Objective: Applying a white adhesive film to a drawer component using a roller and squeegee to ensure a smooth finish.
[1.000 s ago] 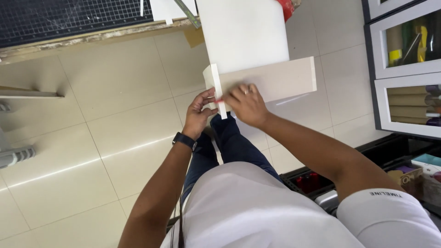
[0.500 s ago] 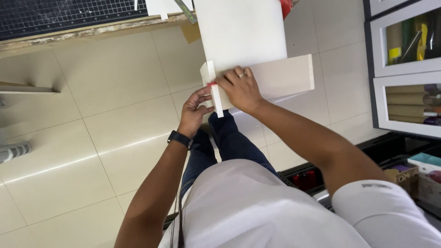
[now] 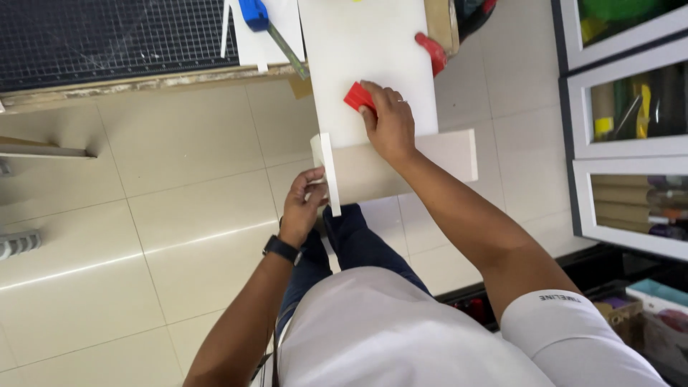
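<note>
Holding: the white board assembly (image 3: 373,79) stands over the person's lap, its large flat panel reaching up toward the workbench and a lower cream panel (image 3: 437,154) crossing beneath it.
Corner strip: a narrow white strip (image 3: 330,175) runs down the left end of the cream panel, touching it edge to edge.
Left hand: the left hand (image 3: 304,204) is closed in a pinch on the lower part of that strip, fingers curled round its edge, a dark watch (image 3: 282,249) on the wrist.
Right hand: the right hand (image 3: 387,122) lies palm down on the flat panel, fingers closed on a small red block (image 3: 357,97) pressed against the surface.
Step in hand: it looks like rubbing or pressing the panel face while the corner joint is steadied.
Next move calls for: probably a firm left pinch, so the strip stays flush as the red block works across the face.
Around: a dark gridded cutting mat (image 3: 107,36) on the bench, a blue-handled tool (image 3: 254,14) at its edge, a pale tiled floor (image 3: 143,215), and glass-fronted cabinets (image 3: 623,122) at the right.
</note>
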